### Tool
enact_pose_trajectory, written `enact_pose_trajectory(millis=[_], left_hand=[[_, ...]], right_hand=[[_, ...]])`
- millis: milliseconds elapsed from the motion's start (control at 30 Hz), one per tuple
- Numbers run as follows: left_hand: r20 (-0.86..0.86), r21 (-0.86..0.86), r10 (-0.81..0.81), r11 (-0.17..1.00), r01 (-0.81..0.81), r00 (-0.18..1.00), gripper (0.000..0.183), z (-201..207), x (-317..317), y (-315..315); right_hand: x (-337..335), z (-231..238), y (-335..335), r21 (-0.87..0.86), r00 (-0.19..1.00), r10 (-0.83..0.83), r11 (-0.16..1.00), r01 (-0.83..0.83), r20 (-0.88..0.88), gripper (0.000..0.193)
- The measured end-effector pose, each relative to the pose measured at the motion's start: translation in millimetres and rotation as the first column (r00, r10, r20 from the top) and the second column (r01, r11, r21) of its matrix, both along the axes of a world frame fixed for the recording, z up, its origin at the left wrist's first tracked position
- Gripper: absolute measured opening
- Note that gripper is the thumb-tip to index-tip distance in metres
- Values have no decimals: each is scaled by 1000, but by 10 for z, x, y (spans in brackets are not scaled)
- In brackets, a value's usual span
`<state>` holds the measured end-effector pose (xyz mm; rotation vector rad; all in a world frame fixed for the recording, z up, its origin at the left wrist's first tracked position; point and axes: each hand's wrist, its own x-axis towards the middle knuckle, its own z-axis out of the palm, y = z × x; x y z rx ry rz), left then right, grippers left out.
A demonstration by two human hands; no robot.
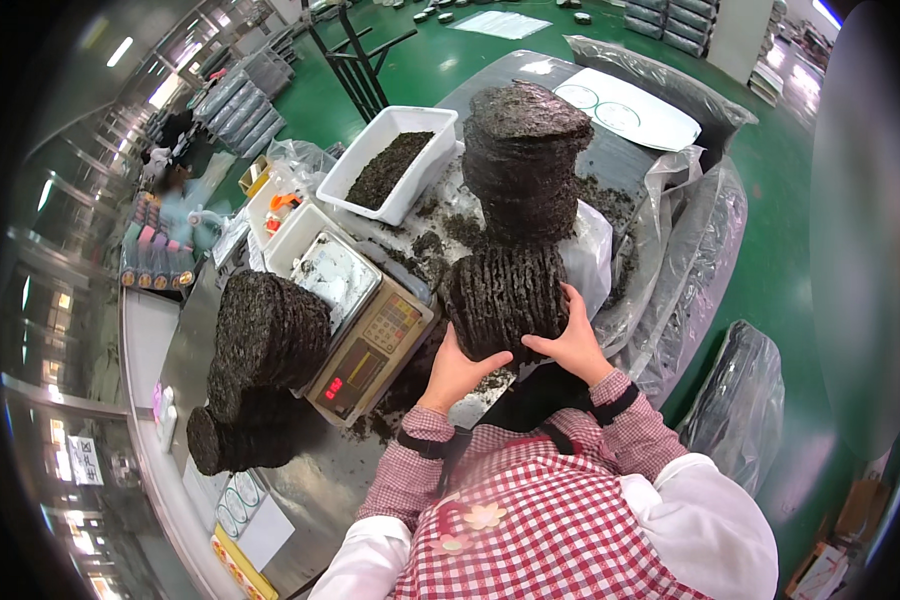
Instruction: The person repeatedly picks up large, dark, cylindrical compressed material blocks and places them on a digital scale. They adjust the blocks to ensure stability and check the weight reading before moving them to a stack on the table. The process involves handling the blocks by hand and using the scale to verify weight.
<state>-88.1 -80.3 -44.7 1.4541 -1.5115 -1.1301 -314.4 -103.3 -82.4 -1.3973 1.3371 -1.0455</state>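
Right in front of me, a bundle of dark, round dried seaweed cakes [505,300] lies on its side, with the cakes' edges facing up. My left hand [460,370] grips its near left end and my right hand [573,340] its right side. Both thumbs point inward along the near side; some fingers are hidden behind the bundle. Just beyond, a tall stack of the same seaweed cakes [523,160] stands upright on the table. To the left sits a digital scale [370,340] with a metal pan [336,275] and lit red digits.
Another seaweed pile [270,335] stands left of the scale. A white bin [410,200] holds loose seaweed crumbs. Seaweed bits litter the metal table [300,500]. Clear plastic bags [685,270] drape its right edge. A person [185,205] is at the far left.
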Motion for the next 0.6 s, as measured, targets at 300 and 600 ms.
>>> enact_pose_trajectory(millis=[300, 600], left_hand=[[294, -109, 15, 994, 18, 956, 141, 3, -55, 36], [-99, -267, 190, 940, -210, 977, 124, 676, 257, 389]], right_hand=[[-70, -193, 109, 24, 987, 44, 999, -49, 156, 117], [387, 817, 78, -391, 960, 278, 887, -245, 28, 130]])
